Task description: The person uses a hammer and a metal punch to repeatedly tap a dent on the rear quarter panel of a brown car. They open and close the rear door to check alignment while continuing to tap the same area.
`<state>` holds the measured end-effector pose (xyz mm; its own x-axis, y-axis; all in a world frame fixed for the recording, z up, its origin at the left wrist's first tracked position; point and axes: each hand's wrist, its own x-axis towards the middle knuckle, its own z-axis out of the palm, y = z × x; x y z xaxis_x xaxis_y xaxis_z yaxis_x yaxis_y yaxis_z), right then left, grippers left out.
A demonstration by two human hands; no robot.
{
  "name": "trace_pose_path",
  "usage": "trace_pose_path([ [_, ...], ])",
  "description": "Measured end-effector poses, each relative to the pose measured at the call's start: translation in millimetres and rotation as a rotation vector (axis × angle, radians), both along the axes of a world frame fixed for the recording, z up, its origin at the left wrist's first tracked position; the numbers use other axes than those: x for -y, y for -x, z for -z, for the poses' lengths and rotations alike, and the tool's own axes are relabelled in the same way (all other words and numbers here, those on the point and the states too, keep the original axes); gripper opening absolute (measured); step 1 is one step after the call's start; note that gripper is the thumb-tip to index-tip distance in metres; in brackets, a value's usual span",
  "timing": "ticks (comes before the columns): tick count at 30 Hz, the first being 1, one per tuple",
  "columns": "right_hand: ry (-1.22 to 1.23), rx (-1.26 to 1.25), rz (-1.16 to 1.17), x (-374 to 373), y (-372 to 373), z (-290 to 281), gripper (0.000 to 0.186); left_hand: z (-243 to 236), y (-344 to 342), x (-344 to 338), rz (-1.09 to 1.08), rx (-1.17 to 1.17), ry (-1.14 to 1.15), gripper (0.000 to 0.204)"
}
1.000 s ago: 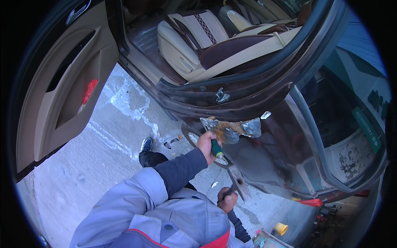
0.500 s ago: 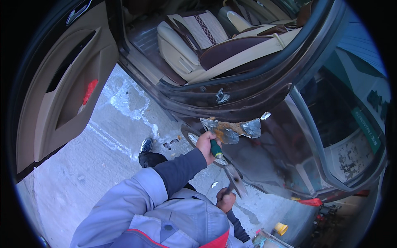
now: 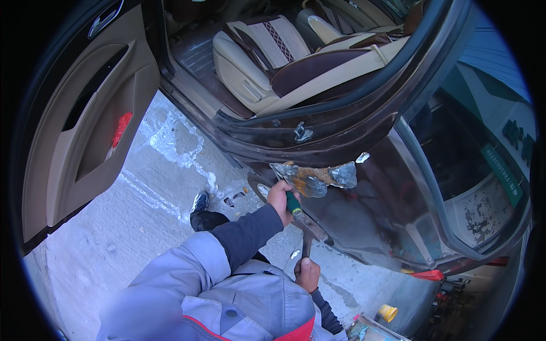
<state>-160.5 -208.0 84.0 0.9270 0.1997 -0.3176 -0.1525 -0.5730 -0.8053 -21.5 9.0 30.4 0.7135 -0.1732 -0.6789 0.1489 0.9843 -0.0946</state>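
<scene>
My left hand (image 3: 278,203) is closed around a green-handled screwdriver (image 3: 293,203), its shaft mostly hidden by the fingers and pointing at the car body. Just beyond that hand lies a torn, rusty, bare-metal patch (image 3: 314,181) on the brown rear panel above the wheel. Lower down, my right hand (image 3: 307,275) grips the handle of a hammer (image 3: 306,247). The hammer's head, blurred, is up close to the butt of the green handle; whether they touch I cannot tell.
At left an open car door (image 3: 94,125) hangs out, a red item in its pocket. Beige and maroon seats (image 3: 244,65) show through the doorway. Concrete floor (image 3: 114,250) lies below. A yellow cup (image 3: 388,312) and a cluttered box (image 3: 372,331) stand at lower right.
The hammer has swung up and left, bringing its head to the butt of the screwdriver. My left hand has barely moved.
</scene>
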Motion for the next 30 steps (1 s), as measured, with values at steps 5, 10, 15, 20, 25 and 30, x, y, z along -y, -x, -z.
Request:
trace_pose_path([
  [5,0.064,-0.197,0.077,-7.8,1.2,0.4,0.062,20.9,12.8,-13.6,-0.066,-0.153,-0.005,0.017],
  [10,-0.093,-0.095,0.137,-9.4,6.7,1.9,0.065,-4.7,22.6,-8.8,-0.013,-0.021,0.045,0.013],
  [15,-0.213,-0.047,0.154,-3.0,6.4,-0.7,0.068,-38.3,17.7,2.0,0.008,0.116,0.167,0.013],
  [20,-0.203,0.002,0.087,6.3,6.5,-3.2,0.071,-39.4,18.7,2.6,0.039,0.168,0.186,0.014],
  [25,-0.22,0.045,-0.042,10.6,2.9,-6.1,0.072,-34.4,14.3,8.1,0.047,0.153,0.218,0.014],
  [30,-0.032,0.116,-0.145,8.4,-3.8,-10.8,0.071,-27.3,13.7,4.7,0.067,0.171,0.175,0.016],
])
